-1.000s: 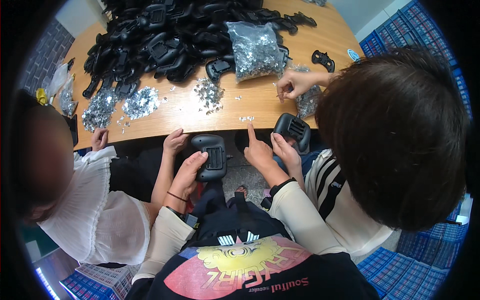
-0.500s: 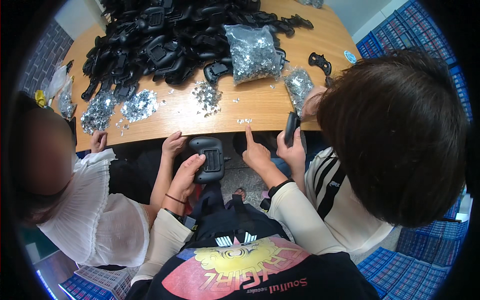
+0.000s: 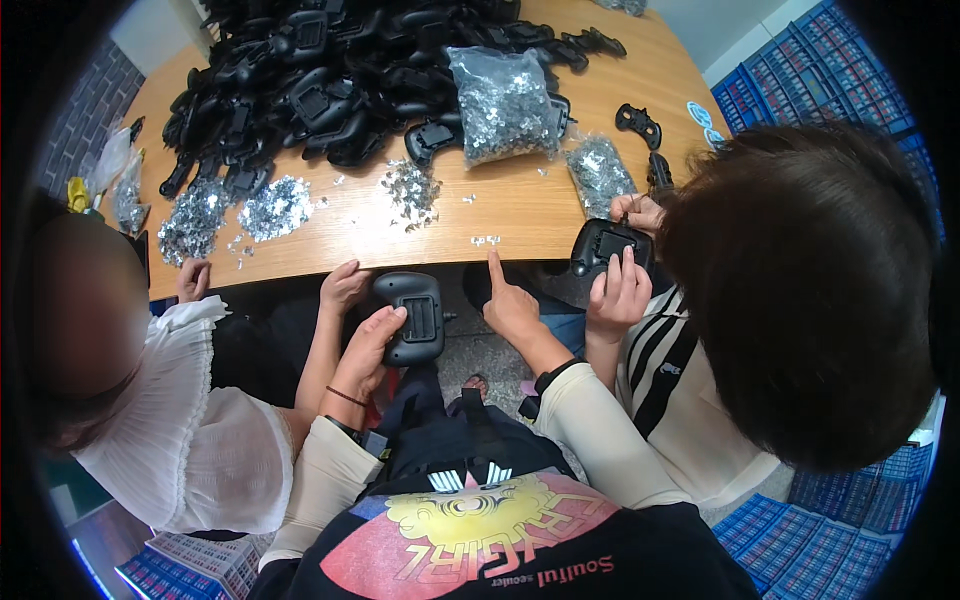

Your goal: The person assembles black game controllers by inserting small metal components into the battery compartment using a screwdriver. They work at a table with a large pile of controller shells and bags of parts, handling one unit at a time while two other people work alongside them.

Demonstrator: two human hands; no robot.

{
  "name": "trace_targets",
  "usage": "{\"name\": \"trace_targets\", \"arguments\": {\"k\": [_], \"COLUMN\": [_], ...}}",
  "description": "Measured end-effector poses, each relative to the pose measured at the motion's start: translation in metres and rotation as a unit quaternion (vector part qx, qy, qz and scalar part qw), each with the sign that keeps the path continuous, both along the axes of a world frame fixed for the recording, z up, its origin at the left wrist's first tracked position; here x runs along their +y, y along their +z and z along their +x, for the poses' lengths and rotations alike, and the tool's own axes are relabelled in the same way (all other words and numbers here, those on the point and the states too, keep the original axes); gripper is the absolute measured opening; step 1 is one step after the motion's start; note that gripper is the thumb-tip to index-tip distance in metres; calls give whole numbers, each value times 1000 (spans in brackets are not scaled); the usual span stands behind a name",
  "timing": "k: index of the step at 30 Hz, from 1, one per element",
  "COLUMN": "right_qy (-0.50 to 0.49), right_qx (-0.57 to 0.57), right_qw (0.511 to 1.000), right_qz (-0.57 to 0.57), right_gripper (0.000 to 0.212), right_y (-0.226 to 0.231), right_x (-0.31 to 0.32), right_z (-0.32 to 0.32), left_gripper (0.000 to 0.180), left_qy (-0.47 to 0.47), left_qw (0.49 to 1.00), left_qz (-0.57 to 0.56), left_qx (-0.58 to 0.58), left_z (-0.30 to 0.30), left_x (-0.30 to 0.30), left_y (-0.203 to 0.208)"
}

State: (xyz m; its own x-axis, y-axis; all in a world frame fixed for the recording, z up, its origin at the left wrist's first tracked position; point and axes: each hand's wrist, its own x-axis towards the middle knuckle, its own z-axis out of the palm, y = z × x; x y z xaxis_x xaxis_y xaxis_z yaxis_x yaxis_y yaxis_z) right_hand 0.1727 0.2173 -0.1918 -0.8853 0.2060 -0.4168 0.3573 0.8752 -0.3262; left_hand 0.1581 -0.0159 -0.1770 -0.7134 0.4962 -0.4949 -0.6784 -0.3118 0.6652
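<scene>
My left hand grips a black game controller just off the table's front edge, thumb across it. The controller's open battery compartment faces up. At the table edge my right hand holds nothing; its index finger is stretched out and the other fingers are curled. That fingertip lies just below a short row of small silvery metal pieces on the wood, and I cannot tell whether it touches them.
Black controllers are heaped across the table. Loose piles of metal pieces lie before them, near a filled plastic bag and a smaller bag. At right a person holds another controller; another person sits at left.
The person at right has turned their controller flat, back up, with both hands on it and raised over the table edge. My own hands have hardly moved.
</scene>
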Motion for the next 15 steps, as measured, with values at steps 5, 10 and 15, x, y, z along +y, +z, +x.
{"name": "trace_targets", "arguments": {"k": [5,10,15], "right_qy": [2,3,3], "right_qx": [-17,1,-8], "right_qw": [1000,1000,1000], "right_qz": [-2,-7,-3], "right_gripper": [84,86,84], "right_y": [4,1,3], "right_x": [-1,0,-1], "right_z": [-1,2,0], "left_gripper": [14,15,15], "left_qy": [-1,-4,-4], "left_qw": [1000,1000,1000], "left_qz": [-5,-7,-12], "left_qx": [-2,0,-2], "left_z": [1,1,1], "left_x": [1,1,1], "left_y": [4,4,4]}}
